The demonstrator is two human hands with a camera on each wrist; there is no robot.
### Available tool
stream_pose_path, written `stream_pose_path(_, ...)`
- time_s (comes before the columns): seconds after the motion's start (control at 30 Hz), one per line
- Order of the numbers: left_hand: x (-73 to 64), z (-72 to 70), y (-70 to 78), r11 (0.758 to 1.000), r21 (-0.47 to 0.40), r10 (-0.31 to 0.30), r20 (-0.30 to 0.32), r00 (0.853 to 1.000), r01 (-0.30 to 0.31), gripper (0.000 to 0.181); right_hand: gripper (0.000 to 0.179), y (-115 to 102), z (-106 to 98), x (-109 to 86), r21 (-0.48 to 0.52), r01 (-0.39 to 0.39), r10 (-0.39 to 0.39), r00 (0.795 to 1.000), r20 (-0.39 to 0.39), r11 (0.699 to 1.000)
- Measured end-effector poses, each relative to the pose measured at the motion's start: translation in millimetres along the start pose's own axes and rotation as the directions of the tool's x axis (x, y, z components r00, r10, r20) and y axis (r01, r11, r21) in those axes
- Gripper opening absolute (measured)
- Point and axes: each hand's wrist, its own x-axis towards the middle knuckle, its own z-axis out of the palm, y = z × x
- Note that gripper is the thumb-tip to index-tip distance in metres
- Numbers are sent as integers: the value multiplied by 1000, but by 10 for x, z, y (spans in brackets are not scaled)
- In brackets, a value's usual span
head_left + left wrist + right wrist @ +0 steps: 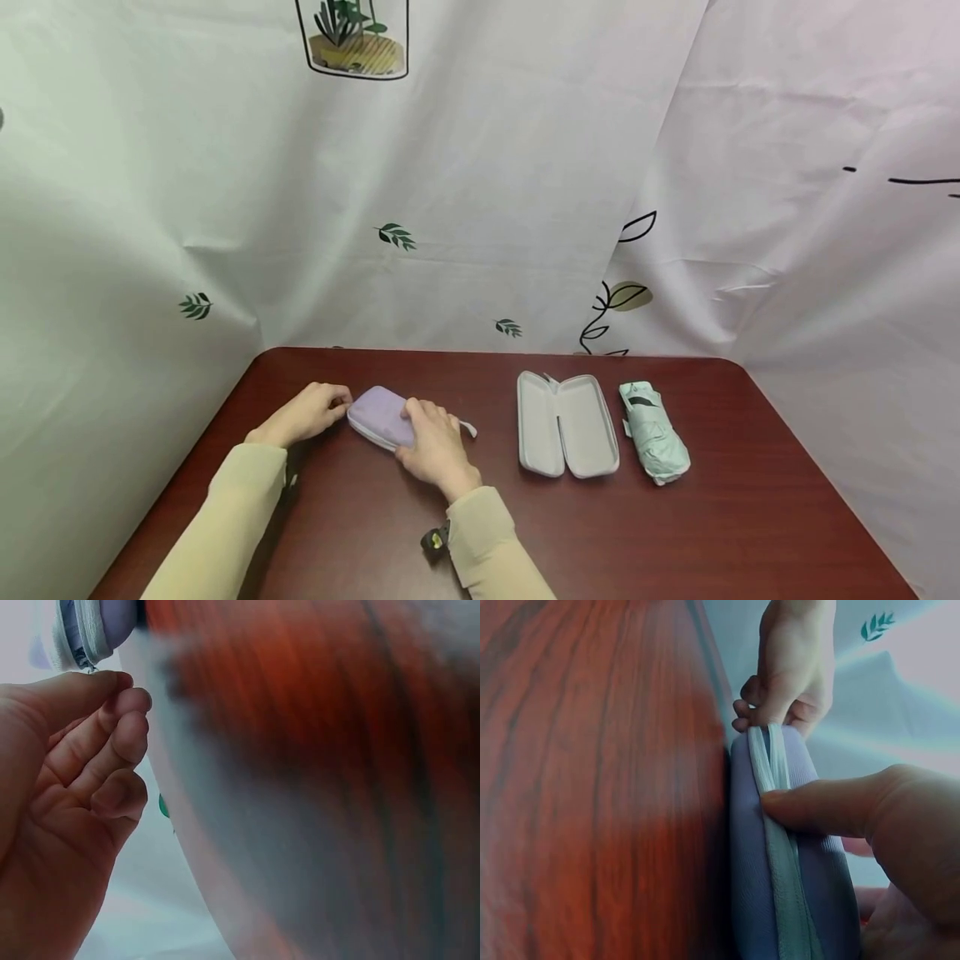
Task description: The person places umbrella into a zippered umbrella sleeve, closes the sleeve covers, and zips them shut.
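A lavender zip case [377, 412] with a pale zipper lies on the left half of the table. At its left end my left hand [309, 412] pinches the zipper pull between thumb and index finger; the pull is mostly hidden by the fingertips. My right hand [437, 448] grips the case from the right, thumb against the zipper side and fingers over the top. In the right wrist view the zipper tape [780, 847] is parted near the left hand. A light wrist strap [468, 428] sticks out at the case's right end.
A grey hard case [540, 433] lies unfolded to the right on the reddish-brown table [675, 542]. Beside it is a mint-green folded umbrella [655, 433]. White printed fabric [480, 167] hangs behind and around the table.
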Motion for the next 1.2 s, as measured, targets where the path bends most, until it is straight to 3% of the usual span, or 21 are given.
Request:
stream_pose_path(0.4,-114,29,70,999,-44,-29,-29,999,28,15,45,-83,64,-41,-42,-84,81,994,-68,996)
stream_pose_path(0.67,-142,70,104,996,-73,-62,-39,997,59,15,48,-103,78,-36,-83,-125,121,991,-57,989)
stream_pose_path(0.87,-146,61,172,997,-61,-59,-53,997,56,16,49,-156,74,-26,-104,-142,136,989,-59,984)
stream_pose_path(1.2,-158,108,336,998,-59,-32,-71,997,28,18,43,-266,111,-26,-231,-177,161,983,-88,957)
